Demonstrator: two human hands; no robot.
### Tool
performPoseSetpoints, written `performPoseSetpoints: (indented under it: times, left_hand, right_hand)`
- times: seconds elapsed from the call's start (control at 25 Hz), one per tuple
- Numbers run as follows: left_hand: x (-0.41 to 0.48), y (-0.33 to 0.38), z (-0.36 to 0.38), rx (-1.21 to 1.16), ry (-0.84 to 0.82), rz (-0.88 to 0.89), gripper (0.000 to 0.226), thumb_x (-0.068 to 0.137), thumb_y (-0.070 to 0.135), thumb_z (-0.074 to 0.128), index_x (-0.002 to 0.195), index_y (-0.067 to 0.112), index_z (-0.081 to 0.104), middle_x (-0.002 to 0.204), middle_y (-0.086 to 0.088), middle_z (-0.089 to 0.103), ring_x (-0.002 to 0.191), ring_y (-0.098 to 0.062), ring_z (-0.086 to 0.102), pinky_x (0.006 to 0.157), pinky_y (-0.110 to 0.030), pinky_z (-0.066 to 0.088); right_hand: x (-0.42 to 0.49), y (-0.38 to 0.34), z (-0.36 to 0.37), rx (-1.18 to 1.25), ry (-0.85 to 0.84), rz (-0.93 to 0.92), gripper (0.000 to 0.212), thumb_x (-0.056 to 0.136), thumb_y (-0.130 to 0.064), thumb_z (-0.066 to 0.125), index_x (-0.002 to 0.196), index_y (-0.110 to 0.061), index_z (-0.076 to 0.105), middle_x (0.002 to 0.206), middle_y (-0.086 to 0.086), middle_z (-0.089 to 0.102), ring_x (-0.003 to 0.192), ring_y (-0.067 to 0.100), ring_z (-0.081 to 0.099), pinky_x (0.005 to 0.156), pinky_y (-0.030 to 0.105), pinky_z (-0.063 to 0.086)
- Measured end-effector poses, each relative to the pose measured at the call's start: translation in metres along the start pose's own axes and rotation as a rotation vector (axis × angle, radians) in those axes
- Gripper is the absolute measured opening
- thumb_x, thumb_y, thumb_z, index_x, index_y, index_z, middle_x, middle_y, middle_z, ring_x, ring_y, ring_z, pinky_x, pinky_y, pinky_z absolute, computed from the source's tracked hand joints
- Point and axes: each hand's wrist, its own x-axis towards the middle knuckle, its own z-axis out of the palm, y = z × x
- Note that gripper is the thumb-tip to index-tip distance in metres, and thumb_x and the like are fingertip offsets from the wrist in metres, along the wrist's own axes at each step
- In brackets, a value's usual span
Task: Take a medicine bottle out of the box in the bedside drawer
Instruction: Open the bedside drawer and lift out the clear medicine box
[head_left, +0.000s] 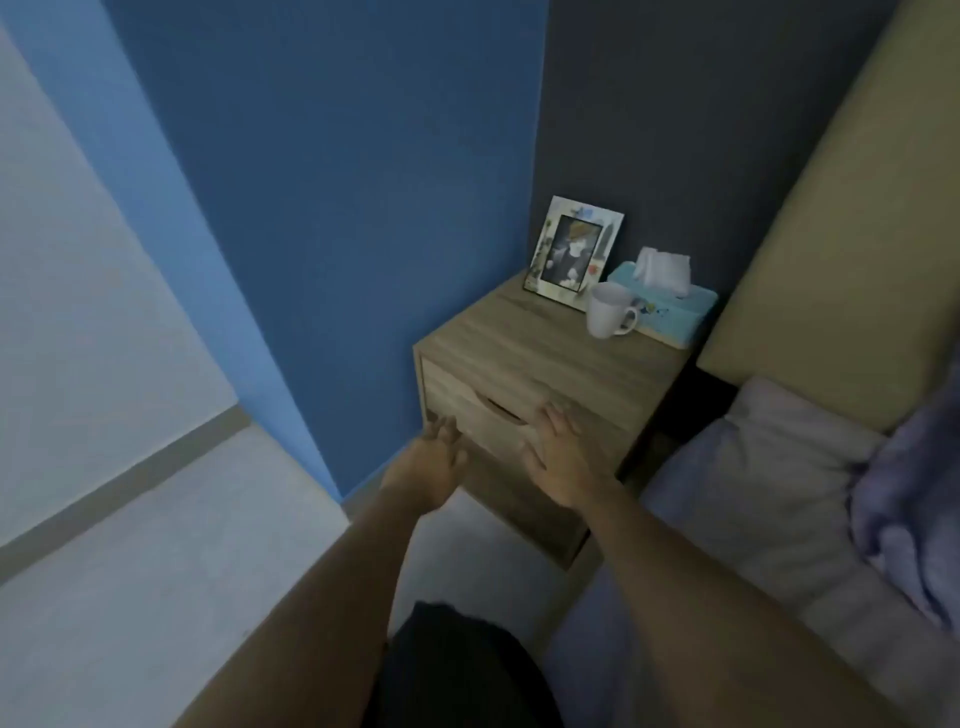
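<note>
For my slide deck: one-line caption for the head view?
Both open hands, left and right, reach toward the closed bedside drawer.

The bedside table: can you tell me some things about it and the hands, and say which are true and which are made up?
1. The drawer is shut. True.
2. The left hand is holding a medicine bottle. False: both hands are open and hold nothing, and no bottle is in view.
3. A white mug stands on top of the bedside table. True.
4. The picture frame lies flat on its face. False: it stands upright at the back, leaning towards the wall.
5. The right hand is in front of the drawer. True.
6. The tissue box is on the bed. False: it sits on the table beside the mug.
</note>
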Motion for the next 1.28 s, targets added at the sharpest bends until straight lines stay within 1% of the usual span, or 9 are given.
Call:
performPoseSetpoints:
  times: [0.16, 0.32, 0.52, 0.68, 0.76, 0.88, 0.96, 1.0, 1.28]
  left_hand:
    - [0.076, -0.023, 0.057, -0.219, -0.033, -0.063, 0.048, 0.099, 0.028, 0.033, 0.143, 0.009, 0.03, 0.153, -0.012, 0.03, 0.139, -0.026, 0.031, 0.109, -0.034, 0.03]
    - [0.136, -0.027, 0.092, -0.508, -0.078, -0.335, 0.045, 0.099, 0.033, 0.032, 0.135, 0.007, 0.042, 0.132, -0.015, 0.054, 0.122, -0.027, 0.05, 0.083, -0.023, 0.033]
    - [0.201, -0.032, 0.12, -0.694, -0.141, -0.528, 0.06, 0.098, 0.044, 0.028, 0.142, 0.003, 0.033, 0.148, -0.016, 0.037, 0.134, -0.031, 0.037, 0.108, -0.037, 0.03]
    - [0.223, -0.03, 0.138, -0.761, -0.126, -0.527, 0.058, 0.092, 0.044, 0.035, 0.134, 0.004, 0.043, 0.127, -0.014, 0.056, 0.114, -0.031, 0.054, 0.102, -0.043, 0.043]
    - [0.226, -0.03, 0.145, -0.764, -0.101, -0.533, 0.056, 0.092, 0.041, 0.04, 0.133, 0.004, 0.044, 0.098, -0.003, 0.06, 0.095, -0.024, 0.06, 0.095, -0.04, 0.047]
    - [0.234, -0.03, 0.149, -0.806, -0.034, -0.588, 0.036, 0.09, 0.032, 0.046, 0.097, -0.001, 0.06, 0.07, 0.005, 0.048, 0.091, -0.029, 0.064, 0.091, -0.045, 0.053]
    - [0.239, -0.03, 0.145, -0.86, 0.015, -0.619, 0.029, 0.087, 0.023, 0.05, 0.061, 0.009, 0.052, 0.065, 0.0, 0.05, 0.093, -0.036, 0.066, 0.087, -0.048, 0.055]
    - [0.24, -0.03, 0.143, -0.882, 0.031, -0.622, 0.031, 0.085, 0.02, 0.052, 0.056, 0.012, 0.047, 0.064, -0.002, 0.051, 0.092, -0.037, 0.067, 0.085, -0.047, 0.056]
    - [0.212, -0.043, 0.131, -0.941, -0.002, -0.686, 0.028, 0.085, 0.028, 0.062, 0.067, 0.012, 0.048, 0.07, -0.005, 0.056, 0.089, -0.033, 0.068, 0.085, -0.044, 0.057]
  right_hand:
    - [0.068, 0.051, 0.043, -0.091, -0.012, 0.038, 0.058, 0.097, -0.04, 0.033, 0.145, -0.01, 0.023, 0.157, 0.007, 0.017, 0.144, 0.026, 0.014, 0.119, 0.042, 0.016]
    - [0.116, 0.082, 0.072, -0.081, 0.005, 0.072, 0.053, 0.098, -0.035, 0.033, 0.145, -0.012, 0.026, 0.157, 0.003, 0.02, 0.145, 0.026, 0.012, 0.118, 0.042, 0.016]
    - [0.144, 0.114, 0.099, -0.128, -0.036, 0.031, 0.052, 0.099, -0.037, 0.029, 0.147, -0.016, 0.02, 0.157, 0.001, 0.021, 0.145, 0.026, 0.013, 0.117, 0.046, 0.019]
    - [0.142, 0.121, 0.111, -0.116, 0.07, 0.0, 0.051, 0.098, -0.035, 0.03, 0.145, -0.014, 0.028, 0.153, 0.005, 0.031, 0.143, 0.029, 0.02, 0.117, 0.045, 0.022]
    - [0.143, 0.121, 0.113, -0.098, 0.077, 0.004, 0.053, 0.097, -0.037, 0.026, 0.145, -0.014, 0.028, 0.153, 0.005, 0.031, 0.143, 0.028, 0.021, 0.117, 0.046, 0.022]
    - [0.144, 0.123, 0.115, -0.107, 0.064, 0.002, 0.054, 0.097, -0.039, 0.022, 0.145, -0.014, 0.025, 0.155, 0.005, 0.027, 0.144, 0.028, 0.017, 0.117, 0.049, 0.022]
    - [0.145, 0.124, 0.115, -0.108, 0.043, -0.001, 0.055, 0.097, -0.04, 0.02, 0.146, -0.014, 0.023, 0.156, 0.005, 0.024, 0.145, 0.027, 0.014, 0.117, 0.049, 0.02]
    - [0.145, 0.125, 0.114, -0.114, 0.036, 0.002, 0.056, 0.097, -0.04, 0.02, 0.146, -0.015, 0.022, 0.156, 0.004, 0.023, 0.145, 0.027, 0.012, 0.118, 0.048, 0.019]
    - [0.144, 0.125, 0.112, -0.151, -0.028, -0.002, 0.054, 0.1, -0.038, 0.018, 0.148, -0.014, 0.013, 0.158, 0.005, 0.015, 0.146, 0.025, 0.006, 0.119, 0.045, 0.013]
